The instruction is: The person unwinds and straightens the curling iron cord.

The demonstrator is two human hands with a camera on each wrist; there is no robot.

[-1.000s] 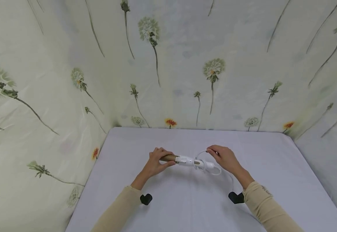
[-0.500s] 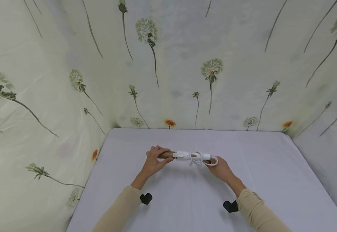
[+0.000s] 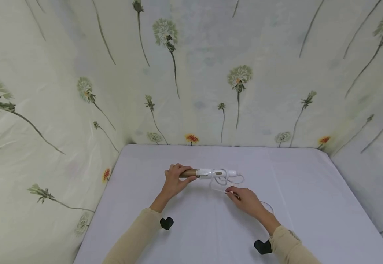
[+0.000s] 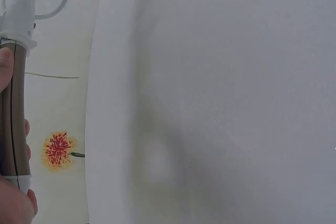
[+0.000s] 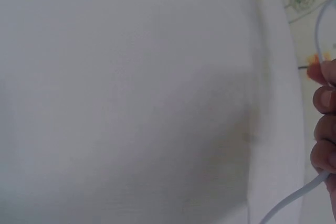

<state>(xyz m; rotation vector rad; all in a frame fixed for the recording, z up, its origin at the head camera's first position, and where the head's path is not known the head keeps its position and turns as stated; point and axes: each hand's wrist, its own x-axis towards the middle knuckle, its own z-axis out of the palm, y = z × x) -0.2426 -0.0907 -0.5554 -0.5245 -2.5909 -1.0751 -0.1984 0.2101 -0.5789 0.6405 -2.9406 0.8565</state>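
Observation:
A curling iron (image 3: 211, 173) with a brown barrel and a white handle hangs level above the white table (image 3: 310, 190). My left hand (image 3: 175, 179) grips the brown barrel (image 4: 11, 108) at its left end. A thin white cord (image 3: 234, 180) is looped round the white handle and runs down toward me. My right hand (image 3: 244, 200) pinches that cord (image 5: 294, 200) below and to the right of the handle, close to the table top. In the right wrist view the cord passes between the fingertips (image 5: 323, 98).
Walls of pale cloth printed with dandelions (image 3: 240, 77) close in the table at the back and on both sides. Black camera mounts (image 3: 166, 222) sit at both wrists. Beige sleeves (image 3: 132, 242) cover my forearms.
My right hand has come off the handle's end and drawn the cord down and toward me. The curling iron has shifted slightly farther away, still held by my left hand.

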